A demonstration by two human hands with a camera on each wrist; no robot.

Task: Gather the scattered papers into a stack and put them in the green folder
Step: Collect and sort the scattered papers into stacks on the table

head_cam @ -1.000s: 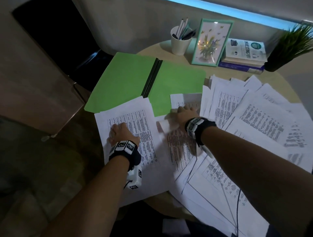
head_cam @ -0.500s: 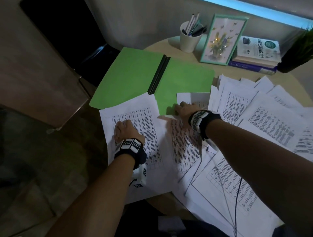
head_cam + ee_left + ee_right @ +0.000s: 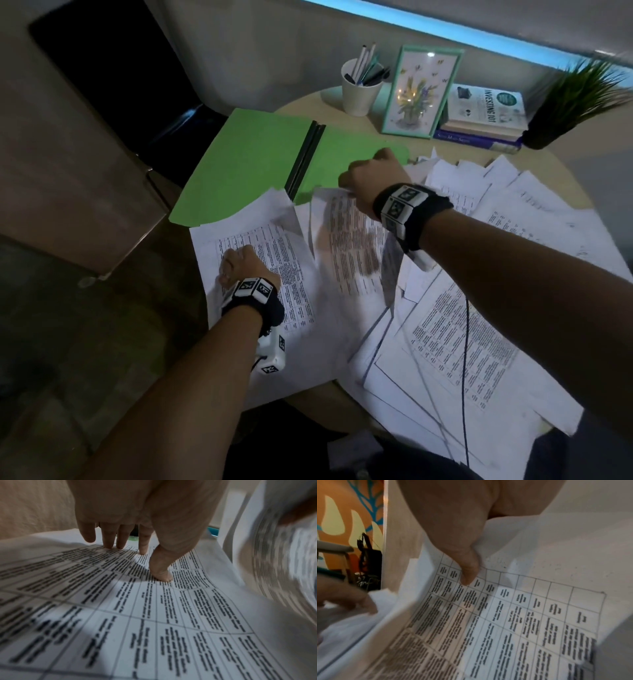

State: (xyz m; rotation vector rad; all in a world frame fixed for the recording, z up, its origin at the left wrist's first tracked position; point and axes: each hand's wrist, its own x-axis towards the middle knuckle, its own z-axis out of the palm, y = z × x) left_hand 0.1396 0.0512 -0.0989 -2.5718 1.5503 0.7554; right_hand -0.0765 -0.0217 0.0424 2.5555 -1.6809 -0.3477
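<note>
An open green folder [image 3: 246, 164] lies at the table's far left, its black spine up. White printed sheets cover the table [image 3: 342, 394] from the middle to the right. My left hand [image 3: 239, 267] rests on a small stack of sheets [image 3: 281, 260] at the left edge; in the left wrist view its fingertips [image 3: 161, 574] press straight down on the top sheet [image 3: 154, 615]. My right hand [image 3: 373, 178] pinches the top edge of one printed sheet [image 3: 349, 246] and holds it lifted off the table beside the stack. In the right wrist view the thumb [image 3: 467, 568] lies on that sheet [image 3: 513, 622].
At the back stand a white cup of pens [image 3: 361, 85], a green picture frame [image 3: 423, 89], stacked books [image 3: 486, 113] and a potted plant [image 3: 575, 99]. Loose sheets [image 3: 462, 342] overhang the near right edge. A thin black cable [image 3: 464, 359] crosses them.
My right hand has taken a sheet by its top edge and lifted it up and away over the folder's right half. The left hand has stayed on the stack.
</note>
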